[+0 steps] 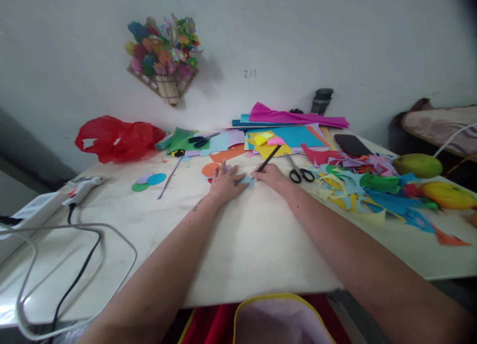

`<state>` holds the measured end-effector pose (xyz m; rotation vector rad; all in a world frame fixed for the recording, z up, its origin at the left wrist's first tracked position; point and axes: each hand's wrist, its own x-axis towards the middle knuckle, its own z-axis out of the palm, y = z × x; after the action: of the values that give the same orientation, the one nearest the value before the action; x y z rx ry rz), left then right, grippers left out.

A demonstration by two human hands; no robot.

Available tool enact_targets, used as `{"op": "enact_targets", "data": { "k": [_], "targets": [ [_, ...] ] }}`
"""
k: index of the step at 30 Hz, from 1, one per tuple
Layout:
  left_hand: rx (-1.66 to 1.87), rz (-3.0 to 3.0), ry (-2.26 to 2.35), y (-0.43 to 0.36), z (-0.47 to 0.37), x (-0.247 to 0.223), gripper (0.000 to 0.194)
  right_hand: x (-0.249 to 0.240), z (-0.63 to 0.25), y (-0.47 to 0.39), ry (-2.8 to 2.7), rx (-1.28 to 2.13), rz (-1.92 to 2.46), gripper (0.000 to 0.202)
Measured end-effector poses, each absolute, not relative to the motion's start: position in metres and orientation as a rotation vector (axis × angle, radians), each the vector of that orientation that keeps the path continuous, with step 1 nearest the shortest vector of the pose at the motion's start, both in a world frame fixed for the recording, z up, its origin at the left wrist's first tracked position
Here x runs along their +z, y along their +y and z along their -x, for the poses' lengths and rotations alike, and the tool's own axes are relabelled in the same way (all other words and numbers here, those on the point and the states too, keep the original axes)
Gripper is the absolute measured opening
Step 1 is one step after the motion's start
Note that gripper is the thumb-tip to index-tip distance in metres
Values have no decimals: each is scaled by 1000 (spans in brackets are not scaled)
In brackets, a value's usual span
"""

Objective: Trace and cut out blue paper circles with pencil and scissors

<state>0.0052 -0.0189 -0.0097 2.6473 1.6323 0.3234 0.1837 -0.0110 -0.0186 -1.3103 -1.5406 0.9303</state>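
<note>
Both arms are bare from the left hand (225, 182) and right hand (271, 175) back to where they leave the view. Just behind the left wrist, a few small dark marks (194, 208) dot the forearm; behind the right wrist sits a single dark spot (297, 206). Nearer the body than both hands, between the forearms, shows a red garment (218, 326) with a pale, round-topped panel (278, 321) edged in yellow trim (283, 296).
</note>
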Motion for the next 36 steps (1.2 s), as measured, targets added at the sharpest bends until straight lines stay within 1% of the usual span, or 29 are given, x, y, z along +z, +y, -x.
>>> {"op": "enact_targets", "data": {
  "k": [17,22,36],
  "targets": [
    [334,-2650,1621,-19,-5,-10,50,-17,-184,-12,-1545,929,1304,9],
    [337,-2653,1622,-20,-5,-10,50,-15,-181,-13,-1490,959,1294,6],
    [333,-2637,1631,-18,-6,-11,49,-17,-185,-10,-1442,1001,1298,9]
  ]
}}
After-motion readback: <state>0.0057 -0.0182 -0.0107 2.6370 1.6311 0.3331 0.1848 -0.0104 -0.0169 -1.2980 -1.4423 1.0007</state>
